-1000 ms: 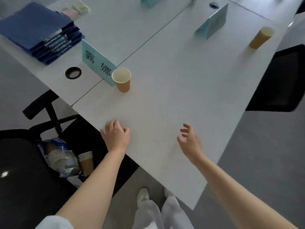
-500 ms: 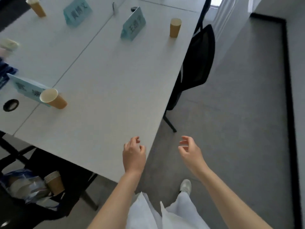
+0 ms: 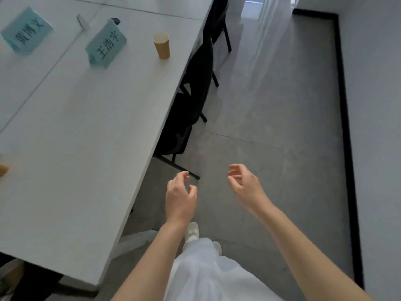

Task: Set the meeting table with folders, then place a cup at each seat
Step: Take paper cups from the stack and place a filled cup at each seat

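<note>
cups are being set out one per seat, and the paper cup (image 3: 161,45) near the table's right edge is standing upright just beside a teal name card (image 3: 106,44), in front of the black chair (image 3: 191,98) that is being kept tucked against that edge. its spot is judged to mark a seat already served. a second name card (image 3: 26,31) is being shown at the far left of the table (image 3: 82,131), turned toward the opposite side, and a sliver of another brown cup (image 3: 3,169) is being cut off by the left border of the view, close to the table's near end. no folders are being shown anywhere in view, so that part of the task cannot be judged.

nothing is being carried. the left hand (image 3: 180,197) is being held off the table's right edge, over the floor, palm turned inward, fingers loosely curled around nothing. the right hand (image 3: 244,184) is being held level with it and apart from it, fingers relaxed and slightly spread, also empty. both forearms are being extended forward at waist height above the white trousers, a pose judged to belong to walking beside the table rather than reaching for anything.
</note>
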`<action>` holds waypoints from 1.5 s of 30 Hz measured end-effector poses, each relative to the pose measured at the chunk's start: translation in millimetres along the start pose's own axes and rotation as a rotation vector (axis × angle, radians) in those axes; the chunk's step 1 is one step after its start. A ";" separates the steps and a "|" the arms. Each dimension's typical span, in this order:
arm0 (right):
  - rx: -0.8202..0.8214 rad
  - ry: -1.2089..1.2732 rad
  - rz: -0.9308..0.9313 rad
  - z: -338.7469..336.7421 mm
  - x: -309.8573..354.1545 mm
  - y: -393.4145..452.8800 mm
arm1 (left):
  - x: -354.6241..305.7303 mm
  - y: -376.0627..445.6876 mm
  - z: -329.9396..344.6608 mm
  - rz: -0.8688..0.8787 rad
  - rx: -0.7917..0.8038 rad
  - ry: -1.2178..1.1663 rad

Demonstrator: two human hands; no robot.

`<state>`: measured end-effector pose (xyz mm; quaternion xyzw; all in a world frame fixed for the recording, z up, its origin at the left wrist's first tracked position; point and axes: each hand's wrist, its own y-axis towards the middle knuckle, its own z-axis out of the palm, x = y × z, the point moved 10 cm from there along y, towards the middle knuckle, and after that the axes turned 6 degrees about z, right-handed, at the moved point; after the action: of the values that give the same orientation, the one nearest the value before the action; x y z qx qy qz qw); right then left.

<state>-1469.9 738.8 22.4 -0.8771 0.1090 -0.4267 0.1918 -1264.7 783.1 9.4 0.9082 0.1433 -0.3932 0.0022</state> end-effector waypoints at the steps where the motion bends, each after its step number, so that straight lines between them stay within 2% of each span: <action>1: 0.007 0.007 -0.002 -6.3 1.6 11.7 | -4.0 10.8 1.7 -0.010 -0.007 0.005; 6: 0.073 0.017 -0.029 -20.5 28.3 77.2 | -11.9 75.0 2.7 -0.086 -0.082 -0.024; 11: 0.193 -0.086 -0.139 -20.9 104.2 167.0 | -28.0 174.6 3.0 -0.167 -0.161 -0.075; 16: 0.244 -0.146 -0.237 -45.2 182.3 256.3 | -59.1 278.5 -14.5 -0.195 -0.239 -0.057; 20: 0.268 -0.151 -0.248 -66.1 214.9 314.1 | -69.4 337.2 -16.3 -0.226 -0.266 -0.032; 24: 0.373 -0.202 -0.272 -63.9 241.8 378.5 | -78.7 392.7 0.5 -0.299 -0.284 -0.035; 28: 0.474 -0.248 -0.334 -55.1 270.9 429.0 | -82.9 425.6 20.4 -0.390 -0.310 -0.058; 36: 0.663 -0.306 -0.438 -42.5 323.5 516.6 | -91.8 452.3 34.7 -0.658 -0.509 -0.094; 41: 0.760 -0.408 -0.519 -0.1 354.1 555.5 | -81.1 476.4 32.7 -0.751 -0.629 -0.110; 45: 0.806 -0.511 -0.588 51.6 374.4 576.0 | -55.3 511.2 27.2 -0.818 -0.621 -0.107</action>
<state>-1215.9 98.6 10.5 -0.8035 -0.3618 -0.2441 0.4049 -1186.1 275.4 -25.4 0.7132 0.5962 -0.3467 0.1252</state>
